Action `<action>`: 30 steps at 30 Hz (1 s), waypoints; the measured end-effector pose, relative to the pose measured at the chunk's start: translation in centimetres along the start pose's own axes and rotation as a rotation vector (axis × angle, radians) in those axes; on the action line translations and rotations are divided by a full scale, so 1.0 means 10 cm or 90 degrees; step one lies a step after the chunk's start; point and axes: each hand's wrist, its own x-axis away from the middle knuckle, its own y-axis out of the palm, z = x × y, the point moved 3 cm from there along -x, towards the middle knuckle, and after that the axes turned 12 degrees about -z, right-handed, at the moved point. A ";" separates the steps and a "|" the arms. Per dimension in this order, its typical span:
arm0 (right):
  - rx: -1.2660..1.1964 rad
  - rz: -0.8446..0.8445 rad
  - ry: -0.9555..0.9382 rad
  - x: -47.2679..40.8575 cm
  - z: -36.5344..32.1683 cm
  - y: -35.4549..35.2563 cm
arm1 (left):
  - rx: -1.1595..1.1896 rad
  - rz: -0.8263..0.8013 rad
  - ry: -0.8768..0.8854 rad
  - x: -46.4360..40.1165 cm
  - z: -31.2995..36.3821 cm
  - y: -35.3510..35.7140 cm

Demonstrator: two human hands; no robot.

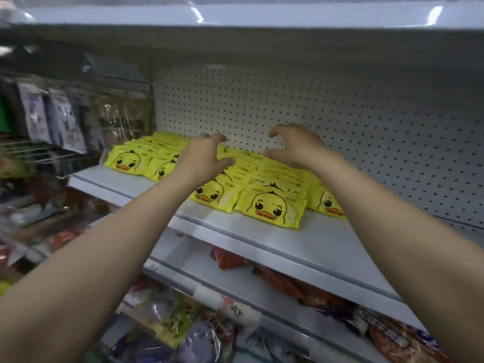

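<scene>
Left hand (pixel 204 155) and right hand (pixel 296 149) — both open, fingers loosely curved, gripping nothing — face each other above the yellow duck packets (pixel 269 203). These lie in rows on the white shelf (pixel 327 242).

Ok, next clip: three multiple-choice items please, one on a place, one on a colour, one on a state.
1. The duck packs lie: A in a wire basket; B on the white shelf before the pegboard; C on the floor.
2. The packs are: A yellow; B red; C blue.
3. The left hand and right hand: A grip one pack together; B each hold a bottle; C reach over the packs, fingers apart, holding nothing.
Key: B, rows sit on the shelf; A, yellow wrappers; C, no pack in either hand.
</scene>
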 end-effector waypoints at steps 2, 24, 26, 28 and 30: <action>-0.014 0.011 -0.037 -0.03 -0.45 -0.01 | -0.014 0.018 -0.029 0.23 -0.33 -0.26; -0.120 -0.045 -0.315 -0.41 -4.66 1.44 | -0.188 0.050 -0.210 2.54 -3.73 -1.75; -0.125 -0.064 -0.334 -0.60 -4.90 1.61 | -0.183 0.049 -0.229 2.58 -4.02 -1.74; -0.119 -0.079 -0.355 -0.83 -5.15 1.78 | -0.192 0.045 -0.251 2.57 -4.31 -1.75; -0.116 -0.090 -0.379 -1.08 -5.40 1.95 | -0.198 0.034 -0.273 2.53 -4.62 -1.76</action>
